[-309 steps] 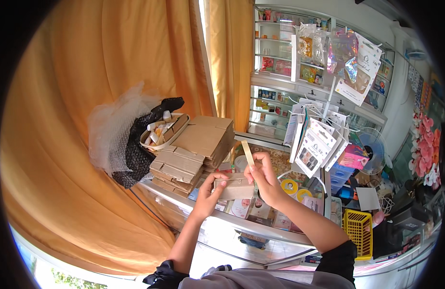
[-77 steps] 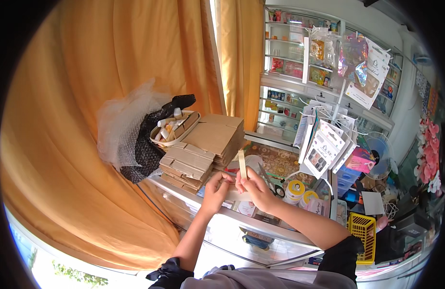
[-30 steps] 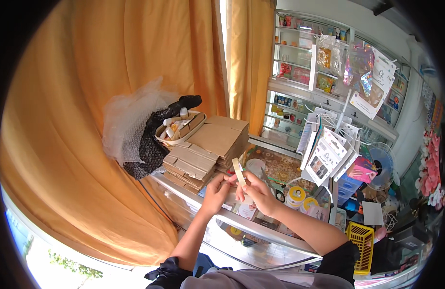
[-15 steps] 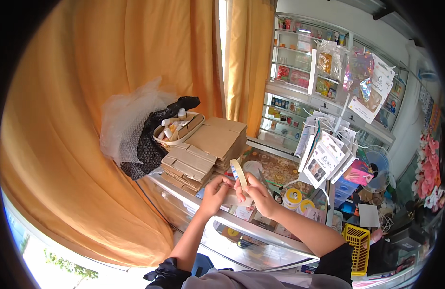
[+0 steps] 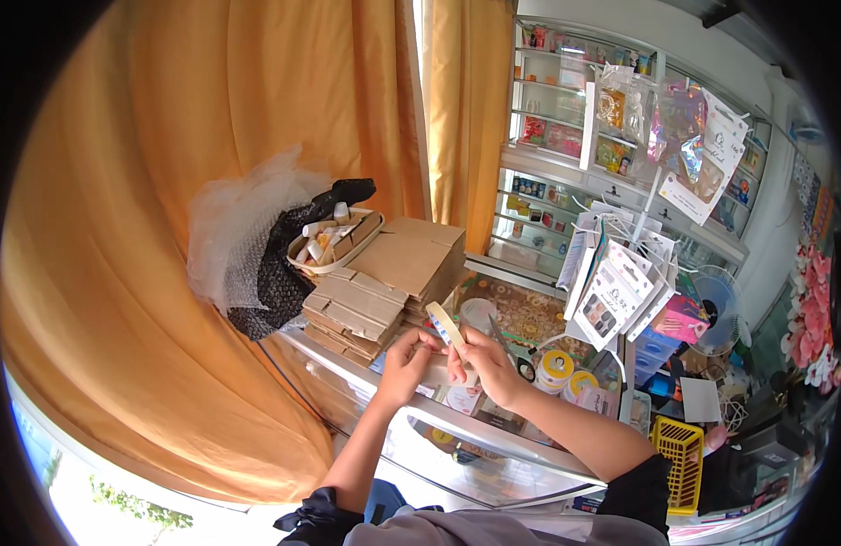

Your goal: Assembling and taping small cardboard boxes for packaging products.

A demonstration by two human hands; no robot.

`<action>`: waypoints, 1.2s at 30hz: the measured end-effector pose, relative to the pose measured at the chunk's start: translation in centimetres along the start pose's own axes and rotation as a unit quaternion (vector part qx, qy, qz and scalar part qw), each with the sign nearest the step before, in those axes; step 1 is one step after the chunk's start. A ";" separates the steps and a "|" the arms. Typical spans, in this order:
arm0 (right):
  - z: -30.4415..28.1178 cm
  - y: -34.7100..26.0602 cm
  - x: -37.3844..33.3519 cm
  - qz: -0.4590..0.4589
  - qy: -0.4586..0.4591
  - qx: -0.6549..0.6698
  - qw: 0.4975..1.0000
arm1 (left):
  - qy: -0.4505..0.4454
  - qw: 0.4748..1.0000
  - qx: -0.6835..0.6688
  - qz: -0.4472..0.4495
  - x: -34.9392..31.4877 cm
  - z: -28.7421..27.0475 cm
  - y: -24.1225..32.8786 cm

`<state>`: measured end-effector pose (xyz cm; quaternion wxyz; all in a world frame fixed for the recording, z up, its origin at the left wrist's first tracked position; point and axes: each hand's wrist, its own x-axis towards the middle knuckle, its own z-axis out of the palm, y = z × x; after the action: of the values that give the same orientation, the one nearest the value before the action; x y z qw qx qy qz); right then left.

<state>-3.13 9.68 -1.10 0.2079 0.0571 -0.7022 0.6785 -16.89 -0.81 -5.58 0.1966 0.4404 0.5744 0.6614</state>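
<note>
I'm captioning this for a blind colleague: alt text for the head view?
The right hand holds a roll of pale tape and the left hand a small cardboard piece, over a glass counter. Cardboard stack at left, before an orange curtain.

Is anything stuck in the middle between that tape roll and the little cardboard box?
Only fingers of the right hand, which grips the tape roll: they reach down in front of the little cardboard box, which the left hand holds. Nothing else visible is in between.
</note>
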 end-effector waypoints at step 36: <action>0.6 -0.1 -0.2 0.003 0.015 0.008 1.000 | 0.011 1.000 0.005 0.003 0.1 0.1 -0.2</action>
<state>-3.07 9.10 -1.09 0.2155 0.0465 -0.6939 0.6855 -16.86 -0.65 -5.73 0.1863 0.4354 0.5784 0.6642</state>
